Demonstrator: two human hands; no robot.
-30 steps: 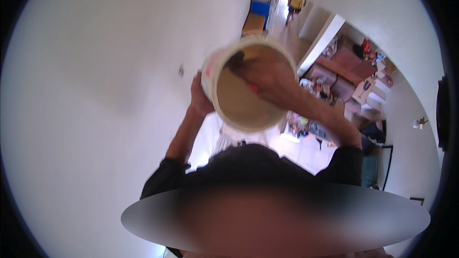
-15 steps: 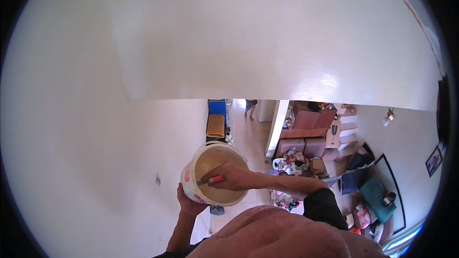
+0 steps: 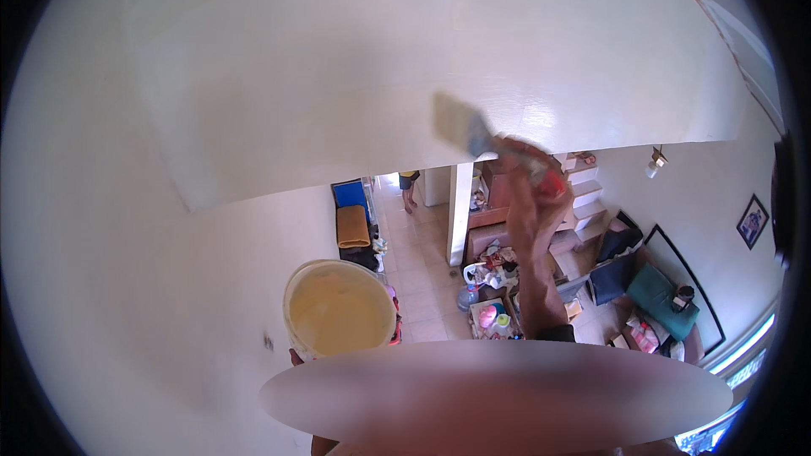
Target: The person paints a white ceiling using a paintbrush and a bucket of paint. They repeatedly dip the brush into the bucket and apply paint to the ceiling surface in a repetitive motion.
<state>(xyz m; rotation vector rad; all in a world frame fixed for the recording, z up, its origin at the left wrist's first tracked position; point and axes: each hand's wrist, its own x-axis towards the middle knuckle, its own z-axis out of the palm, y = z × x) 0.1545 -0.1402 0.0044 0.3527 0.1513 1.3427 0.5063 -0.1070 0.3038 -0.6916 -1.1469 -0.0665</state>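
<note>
My right hand (image 3: 532,173), raised in front of the white overhead wall face (image 3: 338,67), grips a paintbrush (image 3: 463,125) by its red handle. The brush's pale bristles point up and left, smeared by motion; whether they touch the surface I cannot tell. Lower left, a white bucket (image 3: 293,287) holds cream-coloured paint (image 3: 340,312). Only a sliver of my left hand (image 3: 296,358) shows at the bucket's lower edge, supporting it; the rest is hidden behind a blurred patch.
Far below lies a tiled floor (image 3: 414,287). A person's legs (image 3: 409,194) stand at its far end. A white pillar (image 3: 459,219) rises mid-view, with stairs (image 3: 585,194) beyond. Household clutter and a green cushion (image 3: 663,304) are on the right. A lamp (image 3: 655,163) juts from the right wall.
My right hand has come out of the bucket and risen up and right with the paintbrush. The bucket now sits lower and further left in view, and the view has shifted.
</note>
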